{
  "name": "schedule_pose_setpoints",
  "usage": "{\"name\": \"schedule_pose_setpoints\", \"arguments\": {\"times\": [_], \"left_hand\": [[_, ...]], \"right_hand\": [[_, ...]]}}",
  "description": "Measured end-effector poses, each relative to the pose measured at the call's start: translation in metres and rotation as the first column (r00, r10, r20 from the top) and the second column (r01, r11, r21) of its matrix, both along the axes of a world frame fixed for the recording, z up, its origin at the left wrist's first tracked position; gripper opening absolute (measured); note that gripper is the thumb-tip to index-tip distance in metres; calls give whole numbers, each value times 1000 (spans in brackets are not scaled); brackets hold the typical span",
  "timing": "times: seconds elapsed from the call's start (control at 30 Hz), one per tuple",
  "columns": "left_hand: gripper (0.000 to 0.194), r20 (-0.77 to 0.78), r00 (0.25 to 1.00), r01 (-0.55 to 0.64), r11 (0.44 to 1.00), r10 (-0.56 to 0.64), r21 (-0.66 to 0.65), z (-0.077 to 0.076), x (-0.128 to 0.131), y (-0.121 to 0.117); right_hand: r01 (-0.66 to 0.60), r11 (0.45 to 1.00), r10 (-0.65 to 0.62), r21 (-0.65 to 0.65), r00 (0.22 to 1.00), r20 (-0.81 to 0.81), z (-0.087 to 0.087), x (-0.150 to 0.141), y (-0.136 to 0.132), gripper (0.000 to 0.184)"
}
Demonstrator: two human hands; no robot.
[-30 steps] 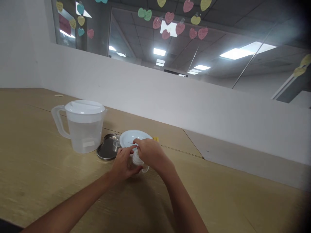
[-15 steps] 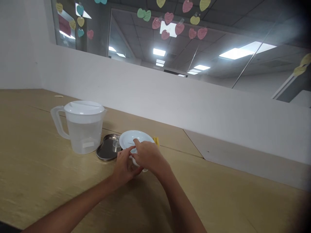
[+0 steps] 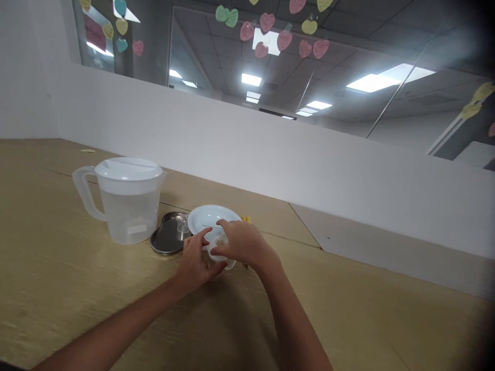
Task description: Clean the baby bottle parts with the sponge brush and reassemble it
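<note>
My left hand (image 3: 197, 261) curls around the near left side of a small clear vessel with a pale rim (image 3: 211, 252); a clear curved edge (image 3: 231, 264) of it shows below my right hand. My right hand (image 3: 243, 242) reaches over the vessel from the right. Between its thumb and forefinger is a clear ridged piece (image 3: 221, 239) at the vessel's top, partly hidden by the fingers. Just behind both hands lies a white dish (image 3: 209, 212). How the ridged piece and the vessel join cannot be made out.
To the left stands a lidded translucent pitcher (image 3: 129, 206) with liquid in it. A kidney-shaped metal tray (image 3: 166, 239) holds a small clear item (image 3: 183, 224). Yellow sticks (image 3: 246, 219) show behind my right hand. A white wall (image 3: 232, 149) bounds the wooden table (image 3: 348, 309).
My right hand's fingers have spread and shifted slightly right, exposing the clear ridged piece. My left forefinger has moved away from the right hand. The whole view has shifted slightly.
</note>
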State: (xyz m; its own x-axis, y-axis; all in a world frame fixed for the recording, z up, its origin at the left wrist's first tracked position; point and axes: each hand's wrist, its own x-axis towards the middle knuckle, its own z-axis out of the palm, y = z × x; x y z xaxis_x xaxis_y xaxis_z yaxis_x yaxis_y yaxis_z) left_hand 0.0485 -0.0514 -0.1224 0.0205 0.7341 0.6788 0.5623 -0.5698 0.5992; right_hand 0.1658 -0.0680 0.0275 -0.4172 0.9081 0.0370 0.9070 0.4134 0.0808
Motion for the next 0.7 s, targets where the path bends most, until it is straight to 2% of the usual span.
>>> {"name": "schedule_pose_setpoints", "arguments": {"times": [0.1, 0.23, 0.33, 0.43, 0.5, 0.53, 0.57, 0.63, 0.7], "left_hand": [[74, 20, 1000, -8, 1000, 9, -18, 2, 1, -2], [67, 54, 999, 1, 999, 1, -40, 4, 4, -7], [66, 69, 998, 8, 998, -4, -66, 3, 5, -9], [79, 52, 999, 6, 996, -1, -94, 1, -1, -2], [83, 58, 997, 45, 998, -42, -51, 1, -11, 7], [79, 90, 994, 63, 998, -62, -9, 2, -18, 12], [70, 158, 986, 49, 998, -54, 33, 3, -26, 18], [51, 300, 953, -68, 996, 46, 64, 6, -42, 29], [40, 262, 943, -218, 976, 205, 19, 8, -56, 39]], "right_hand": [[-37, 998, 37, -45, 999, 2, 1, 0, -4, 53], [4, 1000, -5, 2, 1000, 21, -5, -8, -4, 62], [38, 999, -39, 21, 999, 26, -8, -12, -4, 62], [34, 999, -34, 13, 999, 0, -6, -10, -3, 58], [40, 999, -40, -4, 999, -4, -4, -8, -2, 55], [49, 999, -49, -13, 999, 0, -3, -8, -2, 53], [59, 998, -59, -23, 998, 8, -2, -7, -2, 52], [65, 997, -64, -39, 998, 23, 0, -7, -1, 51], [58, 997, -57, -56, 998, 32, 1, -7, -1, 51]]}}
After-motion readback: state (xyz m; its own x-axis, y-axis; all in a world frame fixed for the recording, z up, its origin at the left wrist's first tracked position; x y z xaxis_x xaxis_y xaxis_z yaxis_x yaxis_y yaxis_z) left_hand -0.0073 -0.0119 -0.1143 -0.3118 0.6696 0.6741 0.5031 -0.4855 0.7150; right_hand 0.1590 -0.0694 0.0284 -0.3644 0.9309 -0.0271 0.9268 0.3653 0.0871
